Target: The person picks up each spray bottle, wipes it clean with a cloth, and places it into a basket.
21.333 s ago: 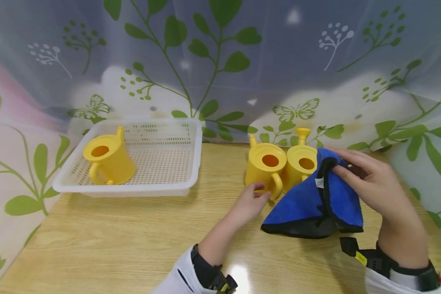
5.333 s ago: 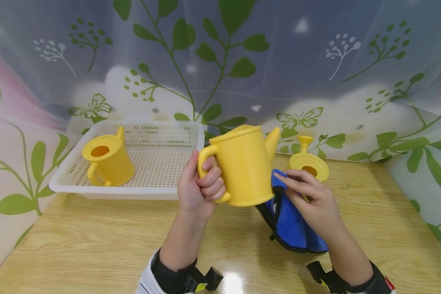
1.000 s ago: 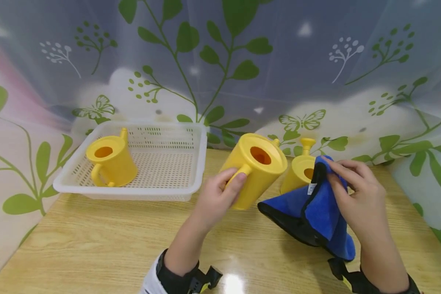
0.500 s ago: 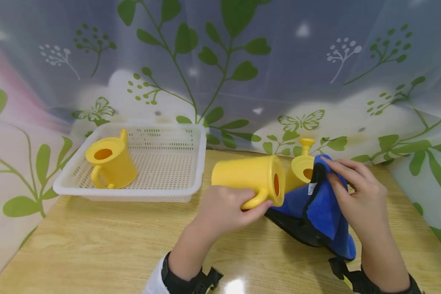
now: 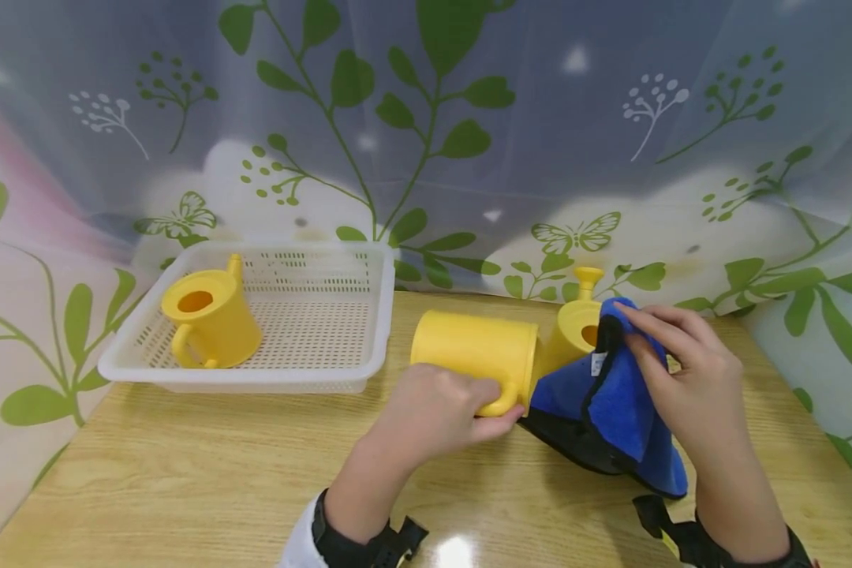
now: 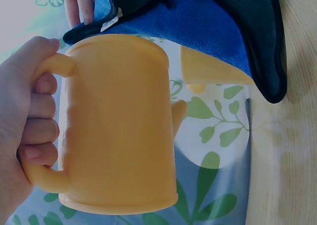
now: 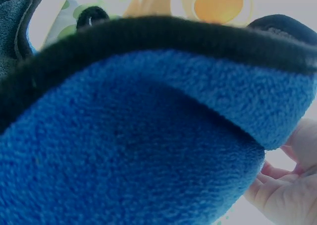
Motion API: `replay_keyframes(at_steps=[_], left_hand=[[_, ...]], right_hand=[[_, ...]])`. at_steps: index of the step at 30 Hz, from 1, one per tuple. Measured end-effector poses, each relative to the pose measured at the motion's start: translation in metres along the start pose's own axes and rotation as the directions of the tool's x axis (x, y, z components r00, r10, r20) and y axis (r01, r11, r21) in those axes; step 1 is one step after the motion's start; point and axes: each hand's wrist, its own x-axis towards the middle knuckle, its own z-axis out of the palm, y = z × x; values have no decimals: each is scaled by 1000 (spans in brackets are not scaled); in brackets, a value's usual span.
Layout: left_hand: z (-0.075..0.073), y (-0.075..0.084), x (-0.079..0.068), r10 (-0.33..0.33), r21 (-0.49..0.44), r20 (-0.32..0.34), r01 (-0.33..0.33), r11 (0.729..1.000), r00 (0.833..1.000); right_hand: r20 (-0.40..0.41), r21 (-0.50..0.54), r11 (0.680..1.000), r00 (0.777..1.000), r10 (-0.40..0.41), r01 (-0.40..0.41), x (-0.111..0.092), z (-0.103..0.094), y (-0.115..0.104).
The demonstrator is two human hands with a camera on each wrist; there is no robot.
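My left hand grips a yellow watering can by its handle, fingers wrapped through the loop in the left wrist view. In the head view the can is tipped on its side, its top end toward the right and its opening hidden. My right hand pinches the upper corner of a blue cloth with black edging and a small white label. The cloth hangs in folds just right of the held can and fills most of the right wrist view. Partly behind it stands a second yellow watering can.
At the left, a white perforated basket sits on the wooden table, with a third yellow watering can upright inside. A leaf-patterned curtain hangs behind the table's back edge.
Earlier the held can stood on the table, then was lifted. Over the last second my left hand has tipped it sideways, turning its opening out of view. My right hand keeps the cloth nearly still.
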Motion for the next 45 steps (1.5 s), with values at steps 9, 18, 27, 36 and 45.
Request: replay_keyframes(at_steps=[9,18,27,36,45], left_hand=[[6,5,0,89,79,7,-90,993,996],[9,14,0,93,59,72,-98,993,993],[9,13,-2,97,18,101,-99,995,990],[4,9,-4,102,-1,101,-102,995,990],[9,14,-5,190,89,103,-199,976,976]], right_hand=[[10,12,998,998,-64,64,1,-1,-2],[38,92,935,937,-347,342,5,3,-9],[257,106,840,802,-539,532,-2,6,-22],[383,184,813,722,-576,552,-8,9,-24],[444,149,824,708,-549,546,-12,13,-29]])
